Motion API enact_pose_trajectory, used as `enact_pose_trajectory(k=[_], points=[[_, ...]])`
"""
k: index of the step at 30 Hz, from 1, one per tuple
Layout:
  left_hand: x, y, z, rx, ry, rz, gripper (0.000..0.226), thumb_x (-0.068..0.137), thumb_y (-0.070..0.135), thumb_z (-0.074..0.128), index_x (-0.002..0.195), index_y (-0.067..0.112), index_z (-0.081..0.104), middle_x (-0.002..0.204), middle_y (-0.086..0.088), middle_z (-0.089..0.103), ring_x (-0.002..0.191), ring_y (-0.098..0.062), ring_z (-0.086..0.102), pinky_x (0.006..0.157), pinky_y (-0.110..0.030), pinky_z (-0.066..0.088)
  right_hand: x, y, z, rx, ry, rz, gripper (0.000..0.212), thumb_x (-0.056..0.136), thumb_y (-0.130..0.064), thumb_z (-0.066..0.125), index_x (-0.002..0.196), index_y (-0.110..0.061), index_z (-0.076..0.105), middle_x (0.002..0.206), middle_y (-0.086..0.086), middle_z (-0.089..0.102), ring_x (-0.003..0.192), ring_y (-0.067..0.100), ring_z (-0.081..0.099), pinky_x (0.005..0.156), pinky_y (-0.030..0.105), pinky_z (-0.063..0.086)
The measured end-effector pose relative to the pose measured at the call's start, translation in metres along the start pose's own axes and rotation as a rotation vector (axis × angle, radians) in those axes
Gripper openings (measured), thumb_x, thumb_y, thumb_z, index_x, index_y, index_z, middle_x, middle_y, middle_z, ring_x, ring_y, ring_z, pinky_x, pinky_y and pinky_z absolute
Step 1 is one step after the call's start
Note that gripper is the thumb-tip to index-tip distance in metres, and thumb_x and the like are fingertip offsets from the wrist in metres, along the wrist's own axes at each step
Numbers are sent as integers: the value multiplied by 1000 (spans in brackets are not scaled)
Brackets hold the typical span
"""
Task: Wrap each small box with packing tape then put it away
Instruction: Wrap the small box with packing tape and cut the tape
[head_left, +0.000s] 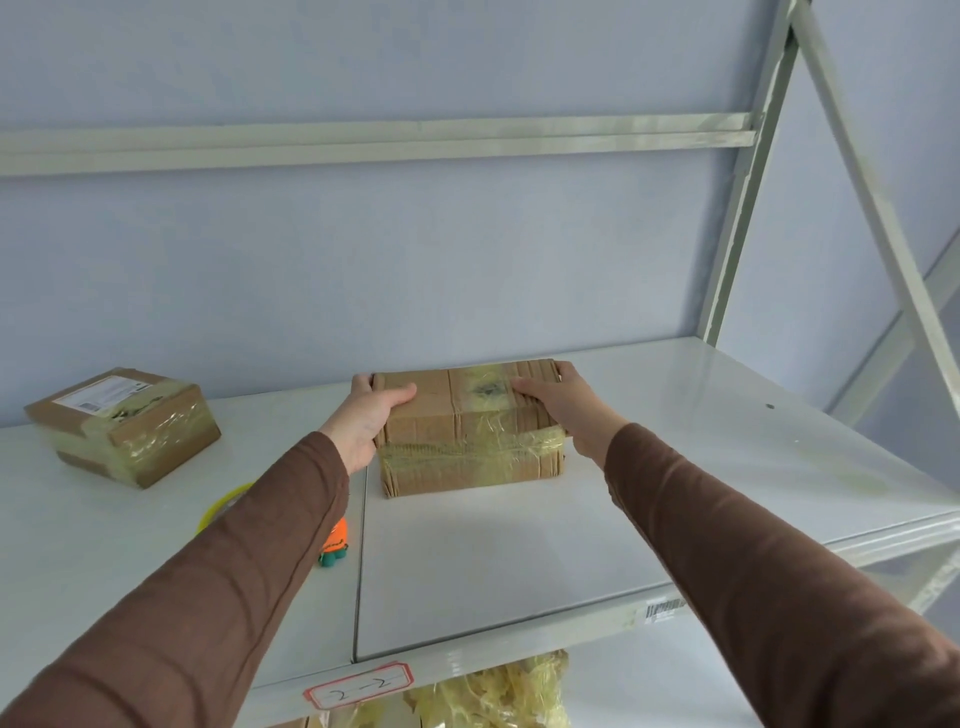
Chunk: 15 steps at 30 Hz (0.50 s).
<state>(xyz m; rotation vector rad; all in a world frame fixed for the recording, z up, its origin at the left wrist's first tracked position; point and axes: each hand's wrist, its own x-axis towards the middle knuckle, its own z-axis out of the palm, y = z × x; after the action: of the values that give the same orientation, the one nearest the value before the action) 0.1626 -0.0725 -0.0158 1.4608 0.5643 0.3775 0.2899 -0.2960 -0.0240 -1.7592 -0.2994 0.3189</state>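
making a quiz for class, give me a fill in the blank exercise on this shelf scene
1. Both hands, left hand and right hand, hold the taped box on the ____.
2. A second box, bearing a white label, lies to its ____.
3. The sleeves are ____.

Missing words: shelf; left; brown

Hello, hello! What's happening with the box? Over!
Left hand and right hand grip taped cardboard box on white shelf. Second taped box sits far left. Nothing blocking.
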Motion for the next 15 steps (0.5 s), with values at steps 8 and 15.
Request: enact_pose_trajectory(k=[8, 15], points=[[-12, 15, 25, 1383, -196, 771, 56, 107, 52, 33, 157, 28, 37, 168, 7, 23, 156, -9, 14, 128, -44, 0, -14, -8, 13, -788, 57, -614, 42, 106, -41, 47, 146, -28, 55, 163, -6, 38, 156, 17, 17, 127, 52, 4], [-4, 10, 27, 1540, -279, 689, 66, 104, 59, 38, 162, 30, 22, 170, 12, 14, 156, -7, 11, 127, -37, 17, -14, 1, 9, -1137, -55, -758, 45, 110, -44, 32, 152, -33, 47, 159, -12, 42, 153, 13, 28, 127, 46, 8]])
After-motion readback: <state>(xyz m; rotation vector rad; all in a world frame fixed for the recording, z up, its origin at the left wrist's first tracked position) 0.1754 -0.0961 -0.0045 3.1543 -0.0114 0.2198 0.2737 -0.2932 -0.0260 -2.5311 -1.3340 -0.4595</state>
